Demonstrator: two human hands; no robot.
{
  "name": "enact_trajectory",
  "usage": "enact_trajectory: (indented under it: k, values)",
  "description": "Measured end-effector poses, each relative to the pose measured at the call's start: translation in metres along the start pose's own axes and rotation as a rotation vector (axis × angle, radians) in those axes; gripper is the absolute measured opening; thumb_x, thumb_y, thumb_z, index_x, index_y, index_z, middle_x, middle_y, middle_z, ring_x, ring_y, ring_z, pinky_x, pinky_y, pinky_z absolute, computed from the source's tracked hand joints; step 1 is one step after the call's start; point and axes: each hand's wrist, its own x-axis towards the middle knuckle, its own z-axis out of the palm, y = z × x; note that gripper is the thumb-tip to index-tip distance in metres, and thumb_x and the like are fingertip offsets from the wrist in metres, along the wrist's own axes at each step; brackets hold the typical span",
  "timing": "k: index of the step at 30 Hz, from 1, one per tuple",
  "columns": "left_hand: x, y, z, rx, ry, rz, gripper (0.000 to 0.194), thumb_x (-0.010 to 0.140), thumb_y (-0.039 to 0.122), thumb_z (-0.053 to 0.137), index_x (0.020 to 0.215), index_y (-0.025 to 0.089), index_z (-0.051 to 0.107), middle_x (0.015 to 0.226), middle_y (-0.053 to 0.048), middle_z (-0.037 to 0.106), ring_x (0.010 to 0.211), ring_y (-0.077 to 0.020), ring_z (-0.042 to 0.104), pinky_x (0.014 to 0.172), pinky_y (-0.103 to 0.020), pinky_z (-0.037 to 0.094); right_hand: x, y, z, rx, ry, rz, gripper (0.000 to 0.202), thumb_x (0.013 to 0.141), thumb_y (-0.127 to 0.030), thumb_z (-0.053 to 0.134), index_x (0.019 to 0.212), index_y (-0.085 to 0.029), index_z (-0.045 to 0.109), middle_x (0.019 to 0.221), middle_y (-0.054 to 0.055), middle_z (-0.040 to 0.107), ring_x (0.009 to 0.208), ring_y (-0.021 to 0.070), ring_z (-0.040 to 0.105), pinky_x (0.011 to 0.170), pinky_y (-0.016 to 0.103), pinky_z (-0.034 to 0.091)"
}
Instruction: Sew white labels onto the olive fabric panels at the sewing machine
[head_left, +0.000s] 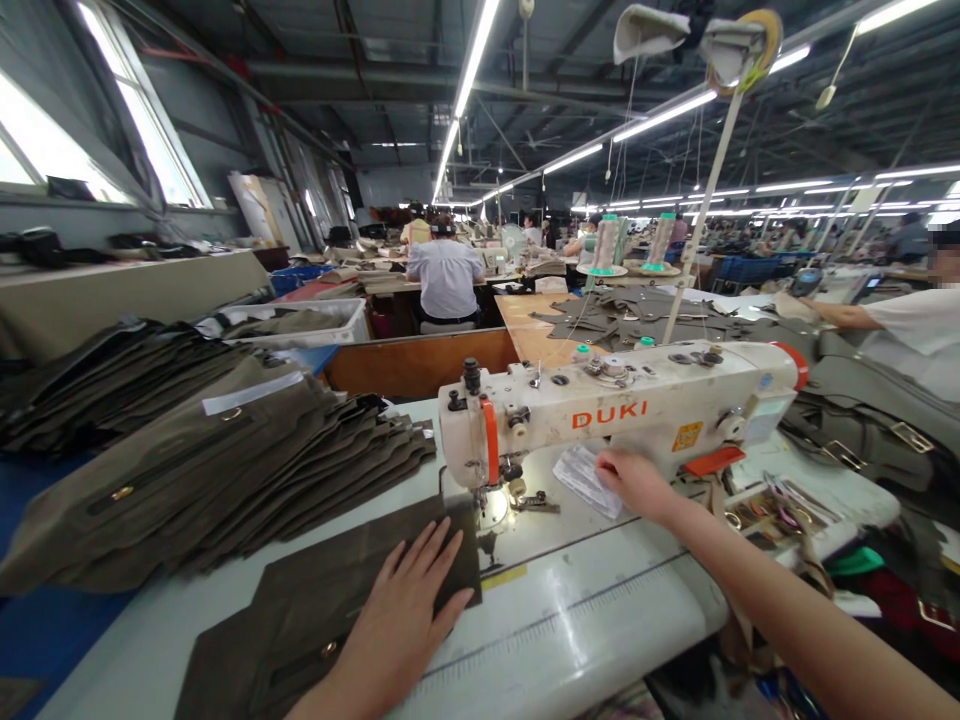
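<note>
My left hand [401, 605] lies flat, fingers spread, on a dark olive fabric piece [300, 610] spread on the white sewing table [570, 620]. The fabric's far corner reaches toward the needle of the white sewing machine [622, 405]. My right hand [636, 482] reaches under the machine's arm and touches a small white slip of paper [581, 475] lying on the machine bed. Whether the fingers pinch the paper cannot be told.
A tall stack of olive fabric pieces [202, 460] lies to the left of the machine. A tray of small metal parts [780, 505] sits at the right. A person's arm [847, 315] works at the right; another person [446, 275] sits ahead with their back turned. Thread cones [606, 245] stand behind.
</note>
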Motion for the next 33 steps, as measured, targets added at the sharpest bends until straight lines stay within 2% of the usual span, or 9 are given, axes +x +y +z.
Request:
enact_trajectory:
  k: [6, 11, 13, 16, 20, 22, 25, 29, 33]
  values:
    - [-0.001, 0.0, -0.001, -0.009, 0.009, 0.006, 0.054, 0.095, 0.047, 0.043, 0.144, 0.025, 0.042, 0.149, -0.006, 0.041, 0.136, -0.0259, 0.039, 0.111, -0.046, 0.03, 0.002, 0.003, 0.0, 0.044, -0.028, -0.009, 0.016, 0.087, -0.013, 0.051, 0.078, -0.017, 0.062, 0.077, 0.005, 0.068, 0.074, 0.0179, 0.062, 0.066, 0.025, 0.038]
    - [0.001, 0.002, 0.0, 0.003, 0.006, 0.007, 0.052, 0.094, 0.045, 0.044, 0.141, 0.022, 0.045, 0.147, -0.008, 0.044, 0.134, -0.027, 0.042, 0.108, -0.049, 0.034, 0.003, 0.006, -0.001, 0.063, 0.008, -0.018, 0.016, 0.087, -0.013, 0.049, 0.077, -0.018, 0.062, 0.076, 0.004, 0.067, 0.072, 0.0176, 0.06, 0.065, 0.025, 0.037]
    - [0.001, 0.0, 0.0, 0.007, 0.043, 0.02, 0.052, 0.094, 0.044, 0.045, 0.141, 0.021, 0.046, 0.146, -0.008, 0.046, 0.133, -0.0277, 0.043, 0.106, -0.049, 0.037, 0.001, 0.007, -0.005, 0.07, 0.026, -0.027, 0.017, 0.087, -0.014, 0.048, 0.077, -0.018, 0.061, 0.075, 0.004, 0.066, 0.071, 0.0177, 0.06, 0.064, 0.025, 0.037]
    - [-0.003, -0.004, -0.005, 0.006, 0.172, 0.031, 0.048, 0.096, 0.04, 0.042, 0.139, 0.019, 0.046, 0.143, -0.01, 0.05, 0.131, -0.0268, 0.045, 0.104, -0.048, 0.04, -0.008, 0.0, -0.014, 0.087, 0.037, -0.064, 0.017, 0.088, -0.013, 0.046, 0.079, -0.017, 0.06, 0.076, 0.004, 0.064, 0.07, 0.0179, 0.058, 0.062, 0.025, 0.036]
    - [-0.01, 0.001, -0.023, 0.034, 0.362, 0.079, 0.042, 0.099, 0.032, 0.039, 0.137, 0.015, 0.046, 0.138, -0.012, 0.054, 0.128, -0.0237, 0.049, 0.103, -0.044, 0.041, -0.033, -0.037, -0.019, 0.139, -0.043, -0.226, 0.015, 0.087, -0.013, 0.05, 0.077, -0.02, 0.06, 0.078, 0.001, 0.064, 0.07, 0.0159, 0.058, 0.064, 0.024, 0.037]
    - [-0.011, 0.012, -0.033, 0.062, 0.392, 0.173, 0.04, 0.098, 0.028, 0.04, 0.136, 0.014, 0.045, 0.137, -0.012, 0.055, 0.126, -0.023, 0.05, 0.103, -0.042, 0.041, -0.044, -0.067, -0.014, 0.172, -0.099, -0.402, 0.016, 0.088, -0.011, 0.049, 0.081, -0.019, 0.061, 0.082, 0.002, 0.064, 0.073, 0.0155, 0.059, 0.066, 0.024, 0.037]
    - [-0.009, 0.032, -0.04, 0.075, 0.389, 0.336, 0.038, 0.098, 0.018, 0.038, 0.134, 0.014, 0.047, 0.131, -0.01, 0.06, 0.124, -0.0216, 0.053, 0.103, -0.04, 0.042, -0.05, -0.111, 0.001, 0.169, -0.14, -0.525, 0.014, 0.088, -0.011, 0.051, 0.08, -0.018, 0.061, 0.08, 0.003, 0.063, 0.073, 0.0158, 0.058, 0.065, 0.024, 0.037]
    - [-0.006, 0.038, -0.041, -0.038, 0.473, 0.352, 0.034, 0.098, 0.01, 0.031, 0.12, 0.014, 0.057, 0.104, -0.007, 0.071, 0.098, -0.0169, 0.066, 0.097, -0.037, 0.048, -0.037, -0.147, 0.021, 0.366, -0.162, -0.561, 0.012, 0.082, -0.006, 0.056, 0.077, -0.017, 0.06, 0.077, 0.0, 0.062, 0.07, 0.0136, 0.056, 0.063, 0.022, 0.038]
    - [0.0, 0.021, -0.044, -0.112, 0.517, 0.284, 0.029, 0.096, 0.009, 0.035, 0.097, 0.017, 0.063, 0.089, -0.005, 0.071, 0.084, -0.0164, 0.067, 0.09, -0.037, 0.053, -0.023, -0.154, 0.032, 0.521, -0.121, -0.509, 0.014, 0.085, -0.007, 0.055, 0.078, -0.018, 0.061, 0.076, -0.001, 0.063, 0.072, 0.0134, 0.057, 0.066, 0.022, 0.042]
